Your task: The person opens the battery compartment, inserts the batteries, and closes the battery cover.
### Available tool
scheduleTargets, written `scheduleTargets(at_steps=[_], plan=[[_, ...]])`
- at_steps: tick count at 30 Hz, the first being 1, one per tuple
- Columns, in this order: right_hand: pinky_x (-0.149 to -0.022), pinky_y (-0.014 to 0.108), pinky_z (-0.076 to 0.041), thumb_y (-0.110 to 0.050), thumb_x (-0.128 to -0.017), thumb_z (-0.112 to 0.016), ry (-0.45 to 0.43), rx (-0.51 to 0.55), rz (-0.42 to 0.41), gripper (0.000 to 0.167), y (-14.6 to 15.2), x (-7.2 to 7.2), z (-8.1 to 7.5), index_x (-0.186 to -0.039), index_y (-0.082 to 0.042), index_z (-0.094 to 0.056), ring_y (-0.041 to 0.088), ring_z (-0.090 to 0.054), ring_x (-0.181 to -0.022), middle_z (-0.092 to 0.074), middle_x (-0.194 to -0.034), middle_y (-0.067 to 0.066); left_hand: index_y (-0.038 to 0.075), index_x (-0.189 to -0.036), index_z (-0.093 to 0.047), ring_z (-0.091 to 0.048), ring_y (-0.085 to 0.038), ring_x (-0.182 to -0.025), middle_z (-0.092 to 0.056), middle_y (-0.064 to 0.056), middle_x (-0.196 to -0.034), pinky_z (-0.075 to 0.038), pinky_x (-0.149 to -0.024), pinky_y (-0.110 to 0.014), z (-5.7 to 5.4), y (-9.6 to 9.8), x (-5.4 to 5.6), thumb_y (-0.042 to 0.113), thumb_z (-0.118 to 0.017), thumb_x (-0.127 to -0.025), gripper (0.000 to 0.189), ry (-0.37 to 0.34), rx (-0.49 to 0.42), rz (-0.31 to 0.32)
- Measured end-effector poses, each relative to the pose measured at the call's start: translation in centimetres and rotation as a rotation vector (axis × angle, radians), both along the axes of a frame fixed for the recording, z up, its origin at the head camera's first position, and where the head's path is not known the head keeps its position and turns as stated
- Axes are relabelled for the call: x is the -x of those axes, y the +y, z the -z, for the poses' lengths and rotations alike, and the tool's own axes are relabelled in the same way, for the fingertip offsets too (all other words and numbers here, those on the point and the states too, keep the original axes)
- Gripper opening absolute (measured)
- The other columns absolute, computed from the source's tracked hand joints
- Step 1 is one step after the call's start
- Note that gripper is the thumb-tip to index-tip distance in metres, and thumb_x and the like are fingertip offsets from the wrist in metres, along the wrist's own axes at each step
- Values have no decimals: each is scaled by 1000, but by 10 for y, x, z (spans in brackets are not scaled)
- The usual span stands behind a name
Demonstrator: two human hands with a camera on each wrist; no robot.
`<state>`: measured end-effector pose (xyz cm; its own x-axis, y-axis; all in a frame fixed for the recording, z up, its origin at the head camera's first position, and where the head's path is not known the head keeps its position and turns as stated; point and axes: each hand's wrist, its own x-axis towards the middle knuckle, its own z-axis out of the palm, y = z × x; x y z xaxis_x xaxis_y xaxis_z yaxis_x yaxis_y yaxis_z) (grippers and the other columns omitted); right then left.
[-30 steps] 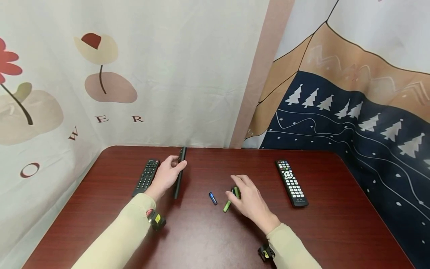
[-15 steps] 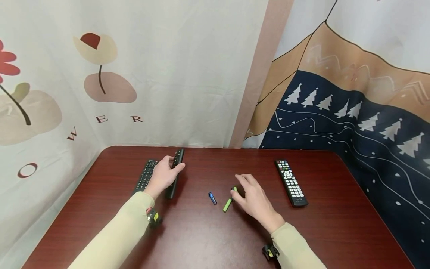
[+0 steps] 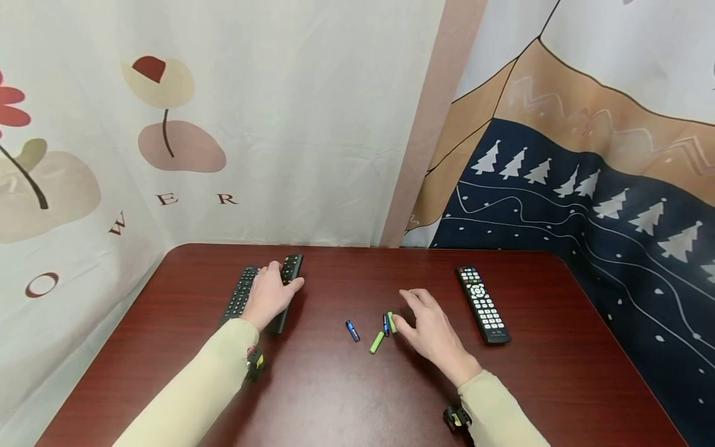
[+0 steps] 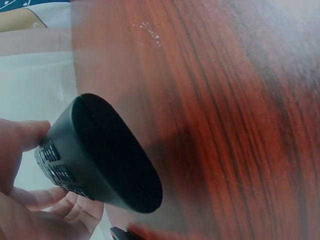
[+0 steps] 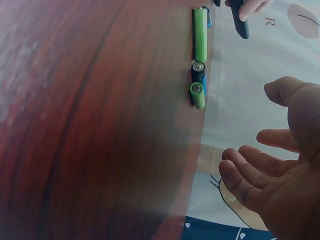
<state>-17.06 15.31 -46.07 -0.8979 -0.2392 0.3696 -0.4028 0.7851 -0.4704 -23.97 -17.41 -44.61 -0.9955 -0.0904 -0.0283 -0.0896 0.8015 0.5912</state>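
Observation:
My left hand (image 3: 269,295) grips a black remote control (image 3: 292,268) by its sides, thumb on the near side. The left wrist view shows this remote's end (image 4: 117,155) tilted and its buttons facing the fingers. My right hand (image 3: 431,332) holds nothing; its fingers are parted and loosely bent beside the batteries. A green battery (image 3: 392,322) lies closest to it, against a dark blue battery (image 3: 385,325). Another green battery (image 3: 377,343) lies just in front of them, and a blue battery (image 3: 352,331) sits apart to the left.
A second black remote (image 3: 240,297) lies left of my left hand, partly covered by it. At the right lies a third remote (image 3: 483,305) with white buttons. The brown wooden table (image 3: 329,397) ends at a printed curtain (image 3: 313,155) at the back.
My left hand has shifted slightly left, turning the remote so its buttons show more. My right hand has moved right, away from the batteries, uncovering the dark blue one and the green one.

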Motion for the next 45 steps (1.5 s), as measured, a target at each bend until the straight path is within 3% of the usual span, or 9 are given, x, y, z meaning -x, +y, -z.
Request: scheduleTargets(at_steps=[9,18,23,30,45], plan=[[-94,49,-56,-20,-92,-77,-46,-18,35,52,13,2,-1,-137,2,-62,32,-63,-112,-61,-127,18,-15,-143,-39,-45,-54,-133,-43,-43,-143,-43,-108,-63,4,-2,1,32,-68,-97,72,-27,71,-5],[-95,50,-56,-19,-92,-77,-31,-41,66,52,30,5,-2,-136,4,-62,34,-63,-114,-61,-127,20,-18,-146,-35,-42,-58,-135,-35,-47,-147,-44,-106,-64,7,-1,1,28,-69,-97,75,-43,109,-13],[-95,51,-55,-18,-92,-77,-37,-50,85,51,38,6,-3,-136,5,-62,34,-63,-114,-61,-128,21,-20,-144,-36,-48,-59,-128,-38,-49,-143,-48,-99,-65,9,-1,1,26,-70,-97,73,-41,138,-19],[-94,53,-55,-16,-91,-77,1,-67,103,50,49,7,-5,-133,7,-63,37,-64,-111,-62,-126,24,-22,-144,-35,-46,-60,-129,-35,-50,-144,-48,-100,-65,11,-1,1,25,-69,-98,74,-50,188,-9],[-100,59,-51,-15,-93,-73,1,-73,166,46,75,15,-11,-132,8,-63,46,-58,-120,-60,-129,29,-26,-134,-42,-55,-60,-113,-46,-49,-131,-52,-93,-64,11,-1,-3,20,-68,-98,64,23,281,4]])
